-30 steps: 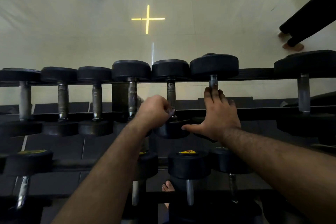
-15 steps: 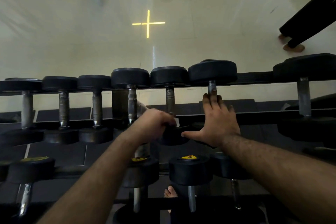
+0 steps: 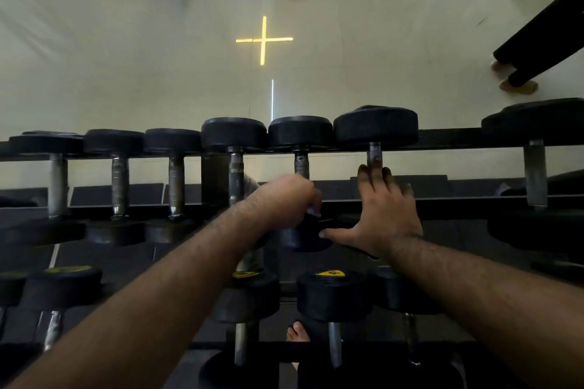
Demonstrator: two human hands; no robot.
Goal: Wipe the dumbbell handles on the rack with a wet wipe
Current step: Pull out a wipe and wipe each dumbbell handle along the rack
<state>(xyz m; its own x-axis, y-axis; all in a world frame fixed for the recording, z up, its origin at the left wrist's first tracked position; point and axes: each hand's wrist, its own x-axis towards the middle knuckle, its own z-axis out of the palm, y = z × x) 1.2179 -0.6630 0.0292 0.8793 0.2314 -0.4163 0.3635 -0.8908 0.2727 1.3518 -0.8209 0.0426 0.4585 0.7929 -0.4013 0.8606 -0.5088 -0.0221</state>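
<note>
Black dumbbells with metal handles lie in a row on the top tier of the dark rack (image 3: 448, 137). My left hand (image 3: 286, 199) is curled around the near end of one handle (image 3: 301, 164) in the middle, with a bit of pale wet wipe (image 3: 314, 210) showing under its fingers. My right hand (image 3: 387, 215) lies flat with straight fingers on the neighbouring dumbbell, fingertips on its handle (image 3: 375, 153) and thumb spread toward the left hand.
A lower tier holds more dumbbells, two with yellow labels (image 3: 330, 274). My bare foot (image 3: 297, 332) shows under the rack. Another person's legs and feet (image 3: 518, 82) stand at the far right. A yellow cross (image 3: 263, 39) marks the pale floor.
My left hand has slid down the handle toward its near end. The right hand has stayed on its dumbbell. The view has tilted slightly.
</note>
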